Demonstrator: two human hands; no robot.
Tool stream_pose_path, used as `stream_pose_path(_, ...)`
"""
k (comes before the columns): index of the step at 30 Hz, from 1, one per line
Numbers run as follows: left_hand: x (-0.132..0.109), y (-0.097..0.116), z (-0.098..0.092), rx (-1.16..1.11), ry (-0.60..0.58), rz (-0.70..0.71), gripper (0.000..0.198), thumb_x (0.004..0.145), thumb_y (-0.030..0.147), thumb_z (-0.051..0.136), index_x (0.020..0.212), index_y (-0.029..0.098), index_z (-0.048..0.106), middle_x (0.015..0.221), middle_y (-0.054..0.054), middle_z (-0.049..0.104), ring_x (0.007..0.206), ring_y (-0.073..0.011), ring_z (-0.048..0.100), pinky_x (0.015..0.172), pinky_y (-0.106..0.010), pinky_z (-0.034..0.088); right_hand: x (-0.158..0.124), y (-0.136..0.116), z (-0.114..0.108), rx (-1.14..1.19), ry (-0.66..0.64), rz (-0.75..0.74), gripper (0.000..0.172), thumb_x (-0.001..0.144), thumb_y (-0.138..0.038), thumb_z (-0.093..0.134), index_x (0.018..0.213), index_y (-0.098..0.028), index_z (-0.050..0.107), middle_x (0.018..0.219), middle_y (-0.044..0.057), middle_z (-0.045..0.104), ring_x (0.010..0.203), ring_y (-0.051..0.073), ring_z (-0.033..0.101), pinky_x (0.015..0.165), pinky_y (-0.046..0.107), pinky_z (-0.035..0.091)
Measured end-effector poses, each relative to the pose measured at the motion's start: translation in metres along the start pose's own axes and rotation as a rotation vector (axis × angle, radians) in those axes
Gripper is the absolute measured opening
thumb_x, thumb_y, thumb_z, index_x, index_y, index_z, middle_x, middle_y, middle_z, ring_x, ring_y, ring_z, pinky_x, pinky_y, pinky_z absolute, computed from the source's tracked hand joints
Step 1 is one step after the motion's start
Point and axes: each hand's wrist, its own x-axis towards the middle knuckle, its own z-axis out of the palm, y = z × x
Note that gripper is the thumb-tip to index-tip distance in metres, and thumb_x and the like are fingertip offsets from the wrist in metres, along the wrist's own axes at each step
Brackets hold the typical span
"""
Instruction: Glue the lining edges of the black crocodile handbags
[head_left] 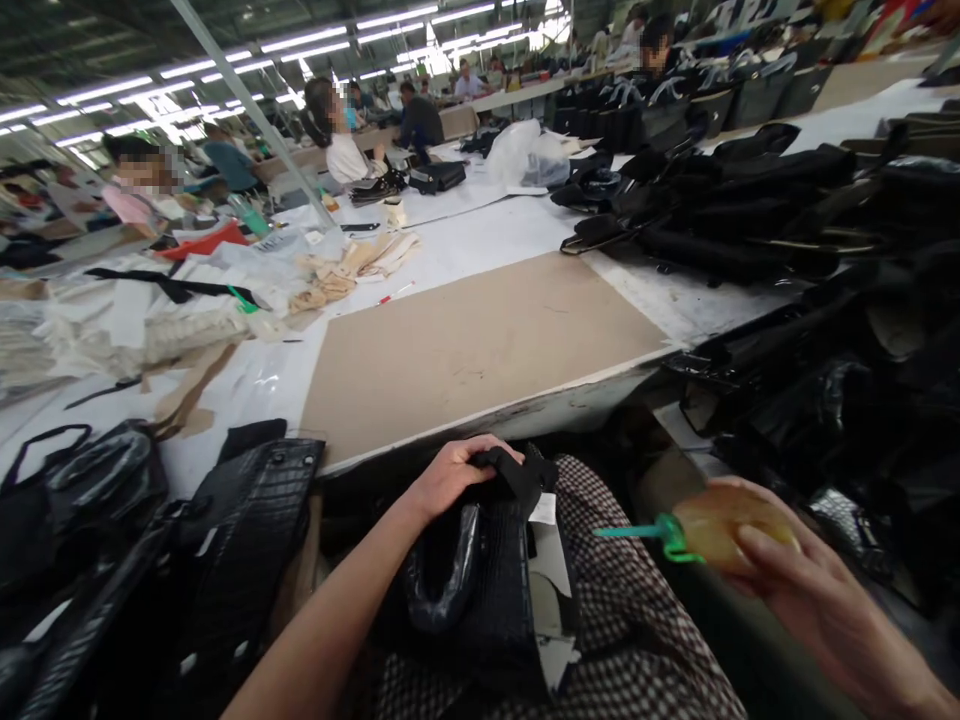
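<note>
A black handbag (495, 585) with a crocodile-like pattern rests on my lap, over checked cloth. Its looped handle (442, 600) is wrapped in clear plastic, and pale lining pieces show at its right side. My left hand (469, 470) is closed on black fabric at the bag's upper edge. To the right of the bag, apart from it, my right hand (780, 560) grips a soft glue bottle (727, 525) of amber liquid. The bottle's green nozzle (630, 532) points left toward the bag.
A brown board (480, 335) lies on the white table before me. Black bag pieces (247, 510) lie at left, and black bags (720, 210) pile up at right. Cream fabric scraps (360, 262) and a red pen (395, 293) lie farther back. Other people sit at distant tables.
</note>
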Motion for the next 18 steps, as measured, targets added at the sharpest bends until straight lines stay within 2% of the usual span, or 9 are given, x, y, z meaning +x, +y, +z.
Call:
stream_pose_path(5,0.01,-0.021,0.006,-0.102,-0.121,-0.03,0.019,0.078,0.02,0.068,0.092,0.011,0.077,0.098,-0.012,0.074,0.1,-0.0282,0.066,0.097,-0.039,0.047,0.002,0.006,-0.017,-0.409,-0.049,-0.01,0.056,0.068,-0.042,0.083,0.119,-0.025,0.066,0.091,0.004,0.069,0.063,0.022,0.063,0.044,0.026,0.051)
stream_pose_path(9,0.013,-0.03,0.003,-0.158,-0.127,-0.019,0.019,0.077,0.022,0.068,0.091,0.011,0.076,0.099,-0.012,0.073,0.101,-0.0284,0.065,0.097,-0.039,0.045,0.013,0.014,-0.024,-0.657,-0.131,-0.068,0.055,0.074,-0.048,0.08,0.121,-0.025,0.062,0.092,0.003,0.068,0.057,0.016,0.058,0.045,0.023,0.049)
stream_pose_path(12,0.013,-0.033,0.002,-0.179,-0.143,-0.019,0.02,0.075,0.019,0.068,0.092,0.011,0.077,0.099,-0.012,0.073,0.103,-0.029,0.064,0.099,-0.039,0.044,0.017,0.016,-0.015,-0.726,-0.143,-0.12,0.053,0.076,-0.05,0.078,0.119,-0.025,0.061,0.084,0.0,0.067,0.048,0.013,0.052,0.045,0.024,0.05)
stream_pose_path(18,0.016,-0.036,0.005,-0.209,-0.186,-0.02,0.02,0.076,0.016,0.068,0.092,0.011,0.077,0.098,-0.011,0.074,0.101,-0.0274,0.065,0.098,-0.038,0.045,0.023,0.009,0.013,-0.735,-0.156,-0.154,0.055,0.07,-0.052,0.08,0.112,-0.023,0.061,0.083,0.003,0.067,0.052,0.016,0.055,0.041,0.024,0.05)
